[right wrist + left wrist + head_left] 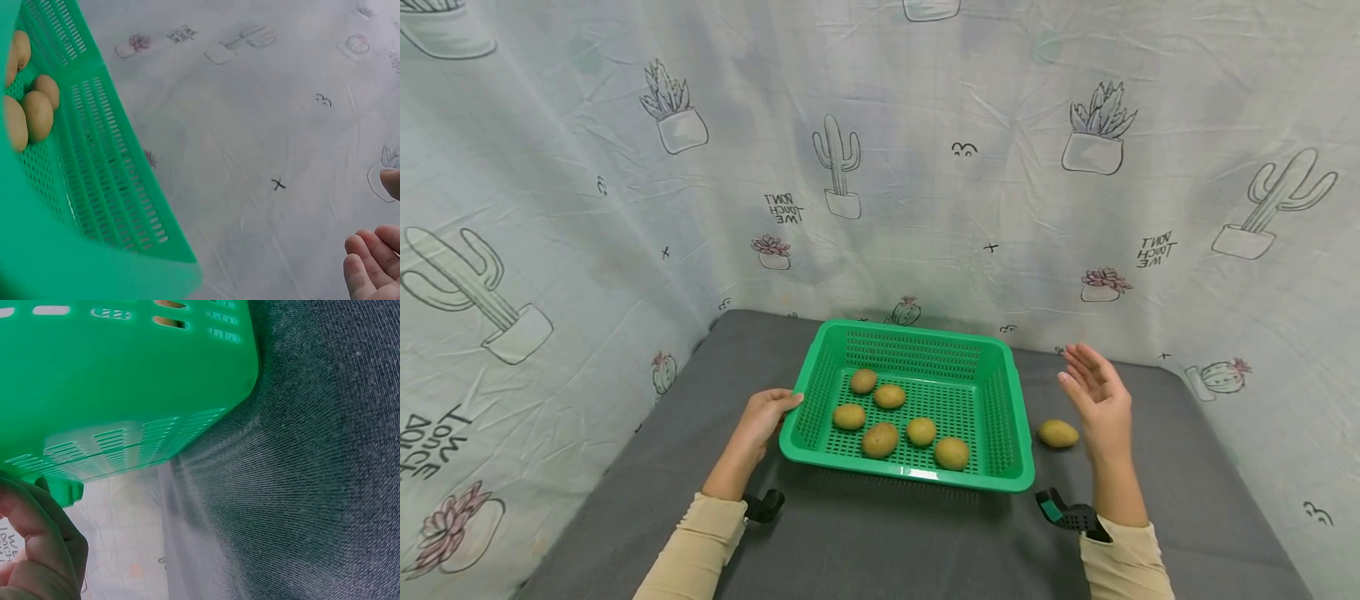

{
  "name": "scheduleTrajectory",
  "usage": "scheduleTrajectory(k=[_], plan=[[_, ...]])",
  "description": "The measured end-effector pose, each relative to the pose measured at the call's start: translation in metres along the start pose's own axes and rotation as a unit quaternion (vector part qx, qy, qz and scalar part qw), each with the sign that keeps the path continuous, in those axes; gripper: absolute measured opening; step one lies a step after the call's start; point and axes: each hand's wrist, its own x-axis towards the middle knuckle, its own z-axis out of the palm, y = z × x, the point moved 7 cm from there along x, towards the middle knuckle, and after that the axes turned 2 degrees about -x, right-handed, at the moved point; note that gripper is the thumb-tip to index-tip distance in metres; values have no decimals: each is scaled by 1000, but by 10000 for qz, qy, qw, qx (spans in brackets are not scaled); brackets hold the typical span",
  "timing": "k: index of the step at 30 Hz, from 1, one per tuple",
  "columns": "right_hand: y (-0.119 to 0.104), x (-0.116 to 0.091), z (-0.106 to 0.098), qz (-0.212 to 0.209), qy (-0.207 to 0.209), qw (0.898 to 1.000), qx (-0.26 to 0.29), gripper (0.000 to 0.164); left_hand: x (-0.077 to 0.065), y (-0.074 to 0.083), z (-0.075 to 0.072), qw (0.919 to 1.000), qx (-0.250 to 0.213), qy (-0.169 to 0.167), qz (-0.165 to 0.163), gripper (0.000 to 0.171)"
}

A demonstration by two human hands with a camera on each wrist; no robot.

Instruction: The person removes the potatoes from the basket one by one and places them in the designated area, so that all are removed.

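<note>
A green plastic basket (917, 474) with slotted walls stands at the middle of the grey cloth. Several potatoes (880, 440) lie spread over its floor, mostly toward the front and left. At the basket's left rim, my left hand (762, 419) grips the edge, thumb on top; in the left wrist view its curled fingers (44, 540) are under the rim. My right hand (1101, 407) is raised to the right of the basket, fingers straight and holding nothing. One loose potato (1058, 433) lies on the cloth between the basket and that hand, apart from both.
A grey cloth (880, 542) covers the table. Pale curtains (910, 167) printed with cacti and potted plants hang behind and at both sides, close to the table's far edge. Each wrist carries a black camera mount (765, 506).
</note>
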Motion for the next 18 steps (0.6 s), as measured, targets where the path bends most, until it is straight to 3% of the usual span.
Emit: scheduleTrajectory(k=[14,18], plan=[[14,20,27,246,-393,9988,-172,50,-1,0,1,10000,-85,-34,8,35],[19,24,38,182,-766,9956,-501,51,-2,1,1,9999,-67,-68,49,37]])
